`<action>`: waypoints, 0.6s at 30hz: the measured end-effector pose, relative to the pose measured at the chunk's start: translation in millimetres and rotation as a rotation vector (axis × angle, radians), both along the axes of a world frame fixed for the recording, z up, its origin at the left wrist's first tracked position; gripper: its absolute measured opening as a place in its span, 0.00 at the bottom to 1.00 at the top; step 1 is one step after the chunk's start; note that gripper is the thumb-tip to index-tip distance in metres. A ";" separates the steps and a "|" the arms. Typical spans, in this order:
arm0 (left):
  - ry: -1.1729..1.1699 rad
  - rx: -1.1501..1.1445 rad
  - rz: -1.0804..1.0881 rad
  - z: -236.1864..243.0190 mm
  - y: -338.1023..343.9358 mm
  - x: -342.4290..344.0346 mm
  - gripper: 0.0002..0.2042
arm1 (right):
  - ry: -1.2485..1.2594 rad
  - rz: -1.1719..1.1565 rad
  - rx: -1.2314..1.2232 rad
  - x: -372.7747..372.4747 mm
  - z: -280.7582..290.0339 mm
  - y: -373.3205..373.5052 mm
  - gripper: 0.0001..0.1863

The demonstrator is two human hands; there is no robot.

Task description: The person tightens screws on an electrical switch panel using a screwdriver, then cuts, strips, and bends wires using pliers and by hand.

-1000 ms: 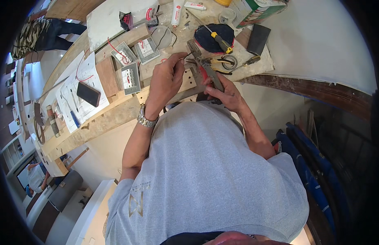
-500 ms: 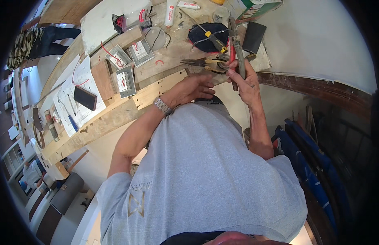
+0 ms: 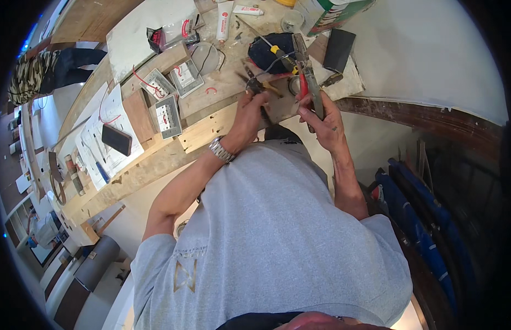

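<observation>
My left hand (image 3: pixel 250 115) has closed on the yellow-and-black pliers (image 3: pixel 255 85) at the bench's near edge. In my right hand (image 3: pixel 327 124) are a red-handled grey metal tool (image 3: pixel 302 82), held upright, and what looks like a thin grey wire (image 3: pixel 280 60) running left from its head. Behind them lie a screwdriver (image 3: pixel 276 50) and a dark round pad (image 3: pixel 262 54); a tape roll is partly hidden between my hands. Several grey electrical boxes with switches or sockets (image 3: pixel 186 77) and red wire offcuts (image 3: pixel 211 91) rest to the left.
Left on the bench (image 3: pixel 151 148) are drawings (image 3: pixel 90 146), a phone (image 3: pixel 116 138) and wood offcuts (image 3: pixel 138 110). Tubes (image 3: pixel 223 22) and a green can (image 3: pixel 332 11) stand or lie at the back. A white wall (image 3: pixel 426 66) borders the right. Two other people (image 3: pixel 79 69) (image 3: pixel 43 228) are at far left.
My left hand left the right-hand tool, moved down, then took hold of the yellow-and-black pliers and drew them leftward. My right hand raised its tool, then lowered it slightly to the left.
</observation>
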State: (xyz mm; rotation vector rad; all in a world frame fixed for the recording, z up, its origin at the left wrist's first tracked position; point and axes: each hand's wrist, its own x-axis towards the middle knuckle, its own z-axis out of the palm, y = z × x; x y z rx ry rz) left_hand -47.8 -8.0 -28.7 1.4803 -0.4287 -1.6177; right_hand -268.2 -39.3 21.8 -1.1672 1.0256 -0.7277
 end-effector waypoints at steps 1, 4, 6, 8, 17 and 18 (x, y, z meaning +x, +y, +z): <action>-0.027 -0.144 -0.035 3.0 5.8 13.0 0.14 | -0.012 0.016 0.008 0.6 0.1 -0.9 0.10; -0.042 -0.395 -0.086 38.0 16.9 38.1 0.13 | -0.049 0.042 -0.004 8.5 0.3 -4.7 0.10; 0.023 -0.503 -0.112 57.8 29.3 53.4 0.12 | -0.076 0.059 -0.023 17.0 -0.2 -4.8 0.09; 0.031 -0.433 -0.140 63.4 49.5 73.5 0.14 | -0.168 0.028 -0.061 29.2 -1.5 -4.7 0.09; 0.289 0.051 0.148 55.2 97.7 89.3 0.11 | -0.005 0.097 -0.165 72.7 -8.9 -11.1 0.08; 0.287 0.045 0.160 58.3 98.5 90.6 0.11 | -0.008 0.110 -0.169 76.2 -13.6 -12.3 0.08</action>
